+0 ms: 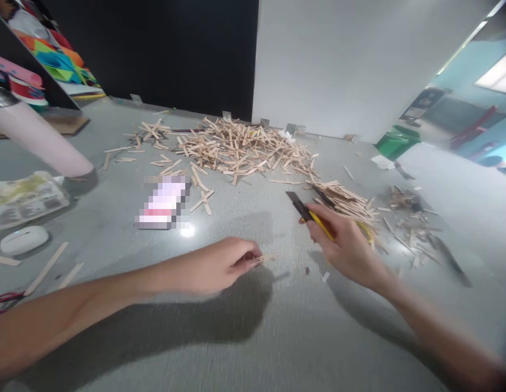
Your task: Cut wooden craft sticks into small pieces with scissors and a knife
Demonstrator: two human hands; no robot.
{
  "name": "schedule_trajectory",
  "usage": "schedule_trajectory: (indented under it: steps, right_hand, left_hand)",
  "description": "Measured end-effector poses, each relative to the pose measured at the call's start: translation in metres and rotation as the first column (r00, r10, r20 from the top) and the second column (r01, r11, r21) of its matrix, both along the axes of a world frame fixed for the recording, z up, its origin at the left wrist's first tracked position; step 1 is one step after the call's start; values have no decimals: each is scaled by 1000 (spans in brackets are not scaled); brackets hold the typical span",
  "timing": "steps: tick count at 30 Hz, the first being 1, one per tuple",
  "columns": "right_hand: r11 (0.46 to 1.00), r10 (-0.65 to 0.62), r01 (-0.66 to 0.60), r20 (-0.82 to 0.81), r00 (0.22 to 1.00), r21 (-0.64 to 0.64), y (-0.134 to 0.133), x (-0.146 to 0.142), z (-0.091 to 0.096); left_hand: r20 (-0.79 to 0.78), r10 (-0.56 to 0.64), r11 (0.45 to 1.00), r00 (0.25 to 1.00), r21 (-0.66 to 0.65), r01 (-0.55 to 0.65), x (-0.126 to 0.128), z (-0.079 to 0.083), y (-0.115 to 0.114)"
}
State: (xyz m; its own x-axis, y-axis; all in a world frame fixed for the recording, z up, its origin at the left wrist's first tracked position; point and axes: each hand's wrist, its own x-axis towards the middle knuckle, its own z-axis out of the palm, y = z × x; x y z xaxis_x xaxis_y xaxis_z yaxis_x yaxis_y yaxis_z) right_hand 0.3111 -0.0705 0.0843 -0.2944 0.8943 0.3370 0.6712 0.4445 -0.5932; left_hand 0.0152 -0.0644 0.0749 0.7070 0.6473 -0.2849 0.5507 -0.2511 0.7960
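My left hand (220, 265) rests on the grey table (253, 337), fingers pinched on a short piece of wooden stick (267, 257) that juts right from the fingertips. To its right, my right hand (346, 245) is closed round a yellow and black utility knife (308, 214), its tip pointing up and left. A big heap of wooden craft sticks (236, 147) lies further back. A smaller bundle of sticks (343, 198) sits just behind my right hand.
A blurred-out phone (163, 202) lies left of centre. A pink cylinder (41, 139), a plastic packet (24, 198) and a white oval case (24, 239) are at the left, with long sticks (47, 268) nearby. Stick scraps (412, 218) litter the right. A green bin (395, 141) stands beyond.
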Motion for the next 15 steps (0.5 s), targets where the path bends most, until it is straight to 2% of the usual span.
schedule_trajectory:
  steps: [3,5,10,15]
  right_hand:
    - [996,89,-89,140,986,-6,-20,2,21]
    - [992,112,-121,195,974,36,-33,4,29]
    - [970,202,-226,218,955,88,-52,7,34]
    - [963,222,-254,268,938,91,-58,8,34]
  left_hand:
    - [183,124,992,975,-56,-116,4,23,-11]
    - [233,167,985,958,-78,-153,5,30,-17]
    - [279,124,992,952,-2,-129,6,32,-25]
    - [310,84,994,947,40,-101,4,31,-27]
